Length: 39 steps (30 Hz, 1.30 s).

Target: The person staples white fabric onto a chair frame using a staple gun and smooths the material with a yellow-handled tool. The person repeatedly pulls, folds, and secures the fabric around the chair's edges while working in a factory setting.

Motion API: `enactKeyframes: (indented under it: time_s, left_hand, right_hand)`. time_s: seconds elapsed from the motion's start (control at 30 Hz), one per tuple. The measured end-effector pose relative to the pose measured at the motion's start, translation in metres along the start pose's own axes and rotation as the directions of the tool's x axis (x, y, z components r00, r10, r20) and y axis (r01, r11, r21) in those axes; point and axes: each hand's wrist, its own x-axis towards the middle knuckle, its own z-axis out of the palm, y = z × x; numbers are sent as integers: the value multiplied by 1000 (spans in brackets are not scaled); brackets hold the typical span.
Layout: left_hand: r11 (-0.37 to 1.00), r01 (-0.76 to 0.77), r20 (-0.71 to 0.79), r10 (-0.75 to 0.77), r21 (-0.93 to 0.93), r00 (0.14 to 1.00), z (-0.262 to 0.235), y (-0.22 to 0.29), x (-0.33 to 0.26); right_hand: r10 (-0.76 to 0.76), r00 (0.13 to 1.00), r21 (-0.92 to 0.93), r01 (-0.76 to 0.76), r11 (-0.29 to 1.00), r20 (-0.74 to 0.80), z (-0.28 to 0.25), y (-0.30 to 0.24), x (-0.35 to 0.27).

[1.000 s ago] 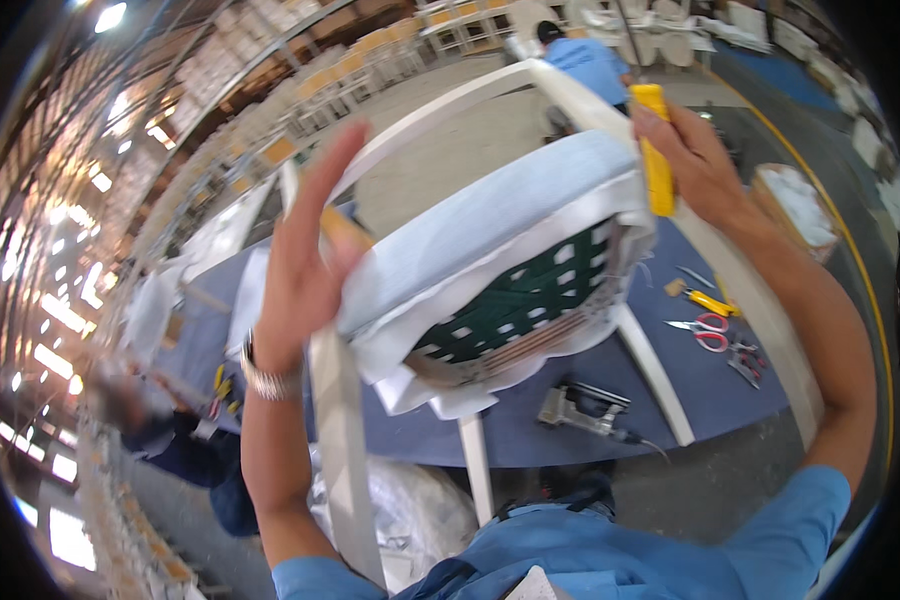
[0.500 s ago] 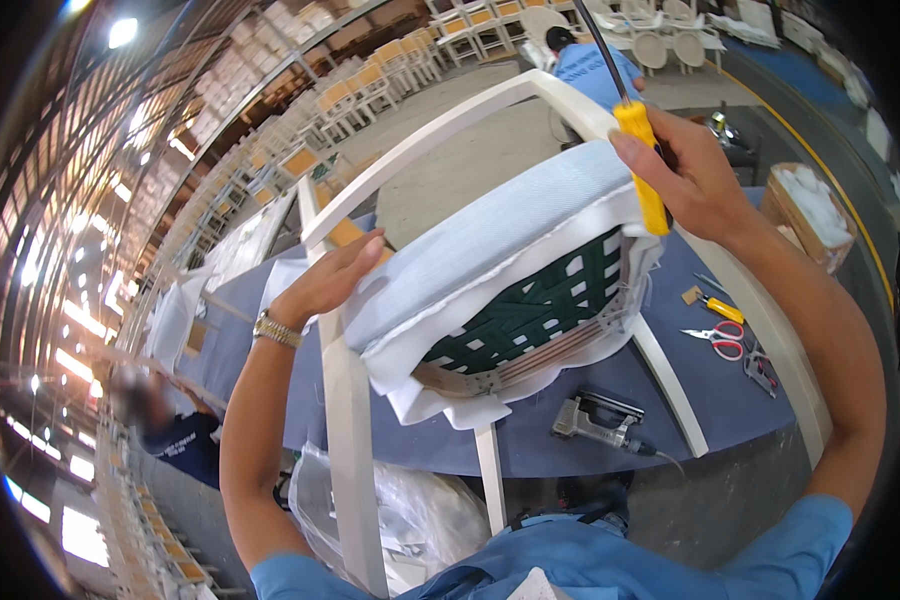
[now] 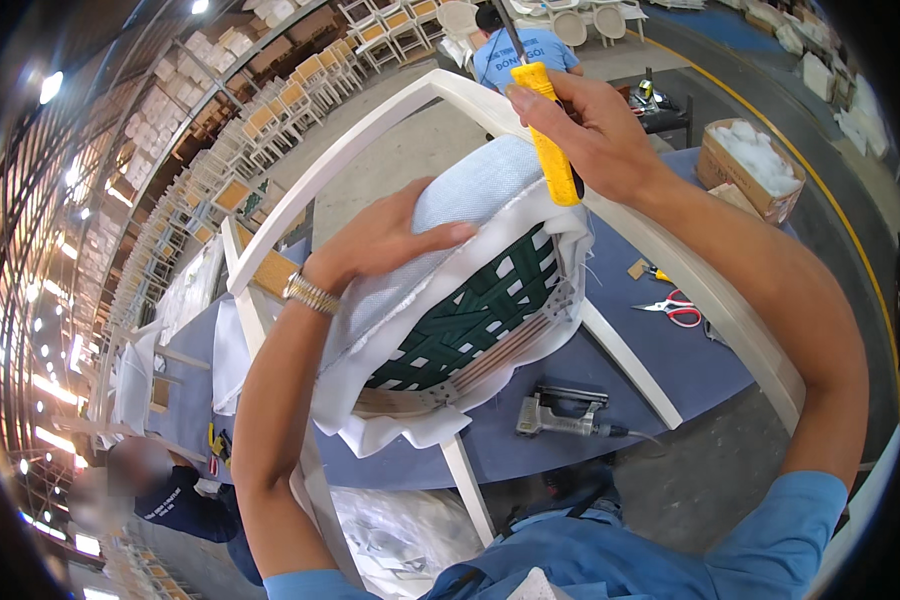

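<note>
A pale wooden chair (image 3: pixel 310 190) stands tilted on its side before me, its underside facing me. Light blue fabric (image 3: pixel 485 175) covers the seat pad. White lining with a loose, frayed edge hangs around dark green woven webbing (image 3: pixel 470 310). My left hand (image 3: pixel 390 235) lies over the seat's fabric, thumb spread toward the lining's edge, holding nothing loose. At the seat's far right end, my right hand (image 3: pixel 610 130) grips a yellow-handled screwdriver (image 3: pixel 542 125), its long shaft pointing up and away. The handle hides part of the fabric corner.
On the blue-grey tabletop (image 3: pixel 650 375) lie a staple gun (image 3: pixel 560 412) with a hose and red-handled scissors (image 3: pixel 682 312). A cardboard box (image 3: pixel 720 170) of white stuffing stands right. One person (image 3: pixel 525 60) is at the back, another (image 3: pixel 175 495) at lower left. Rows of chairs (image 3: pixel 290 100) fill the background.
My left hand has slid from the seat's left end onto the middle of its fabric. My right hand keeps hold of the screwdriver. The whole view has shifted, putting the chair farther left.
</note>
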Motion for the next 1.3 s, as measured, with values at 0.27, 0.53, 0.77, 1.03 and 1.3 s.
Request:
enactKeyframes:
  time_s: [0.27, 0.53, 0.77, 1.03, 1.3]
  left_hand:
    - [929, -250, -216, 313, 273, 925, 24, 15, 9]
    - [978, -205, -103, 200, -40, 974, -7, 5, 30]
    - [957, -291, -35, 291, -11, 956, 3, 13, 50]
    - [840, -353, -274, 484, 412, 831, 42, 17, 47]
    - [823, -288, -291, 465, 489, 836, 42, 40, 36]
  right_hand:
    - [32, 998, 9, -33, 999, 60, -2, -6, -3]
    - [76, 994, 120, -85, 989, 79, -10, -11, -7]
    - [131, 989, 155, -140, 978, 70, -8, -9, 0]
    - [35, 994, -283, -62, 957, -99, -26, 13, 13]
    - [137, 988, -610, -154, 777, -74, -191, 58, -79]
